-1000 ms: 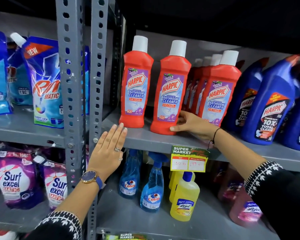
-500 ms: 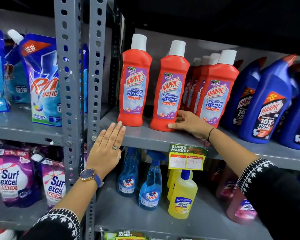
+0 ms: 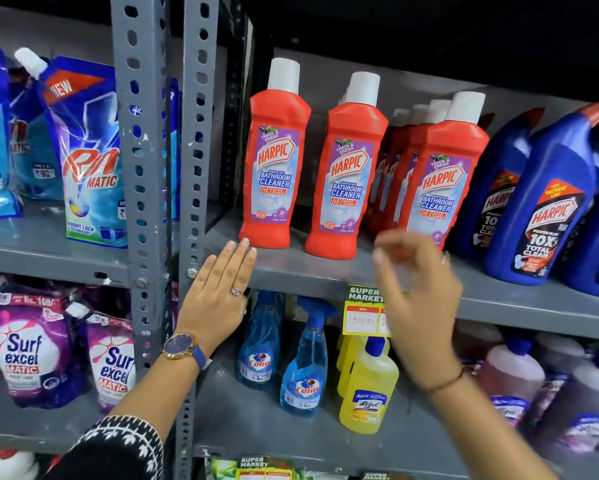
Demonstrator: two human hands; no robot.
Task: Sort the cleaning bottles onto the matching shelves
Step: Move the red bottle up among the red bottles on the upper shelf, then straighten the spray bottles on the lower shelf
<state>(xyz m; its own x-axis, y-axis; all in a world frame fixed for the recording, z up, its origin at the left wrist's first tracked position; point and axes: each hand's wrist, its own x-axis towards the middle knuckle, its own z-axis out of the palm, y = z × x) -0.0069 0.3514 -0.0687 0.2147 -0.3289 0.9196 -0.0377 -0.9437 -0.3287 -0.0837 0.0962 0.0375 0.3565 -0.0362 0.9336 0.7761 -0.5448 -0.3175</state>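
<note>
The right hand (image 3: 417, 299) has let go of the second red bottle (image 3: 343, 181).

Red bottles (image 3: 274, 174): "HARPIC BATHROOM CLEANER 10X", "THICK & FRESH"
Blue bottles (image 3: 547, 216): "HARPIC 10X TOTAL CLEAN"
Spray bottles (image 3: 305, 379): "Colin"
Yellow bottle (image 3: 369, 393): "Lizol"
Shelf tag (image 3: 364, 310): "SUPER MARKET", "MRP", "250"
Blue pouch (image 3: 90, 161): "NEW", "Rin MATIC"
Purple pouches (image 3: 24, 355): "Surf excel MATIC"

red harpic bottles (image 3: 346, 174), white caps; blue bottles (image 3: 547, 202); grey shelf (image 3: 308, 271).
</note>
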